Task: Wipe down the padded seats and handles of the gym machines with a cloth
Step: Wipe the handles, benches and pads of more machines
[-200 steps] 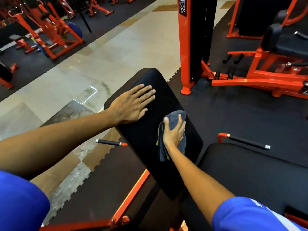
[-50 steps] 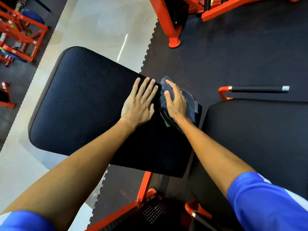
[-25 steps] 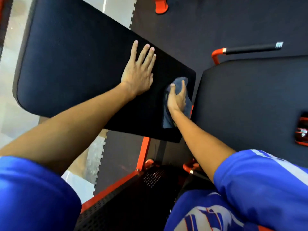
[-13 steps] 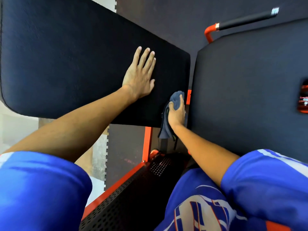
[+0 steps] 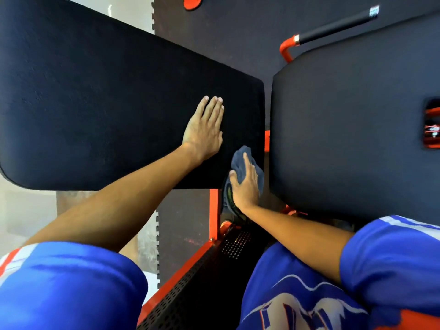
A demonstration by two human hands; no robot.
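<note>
The person's left hand point(image 5: 203, 132) lies flat on the large black pad point(image 5: 95, 103) that fills the upper left of the frame. Its fingers are straight and close together, the palm is down, and it grasps nothing.

The right hand point(image 5: 246, 184) is just below and to the right of it, at the pad's lower right corner. It grips a bunched grey-blue cloth point(image 5: 240, 156) against the padding, with the fingers curved over the bundle and the thumb tucked against its left side. Part of the cloth sticks out above the fingertips, and another fold hangs below the pad's lower edge, beside an orange frame bar point(image 5: 213, 210).

A narrow gap separates this pad from a second black pad point(image 5: 345, 127) on the right of the frame. A black-gripped handle point(image 5: 333, 26) on an orange bracket runs across the upper right corner. A perforated black metal panel point(image 5: 202, 282) slants across the lower centre, between the blue sleeves point(image 5: 71, 287).
</note>
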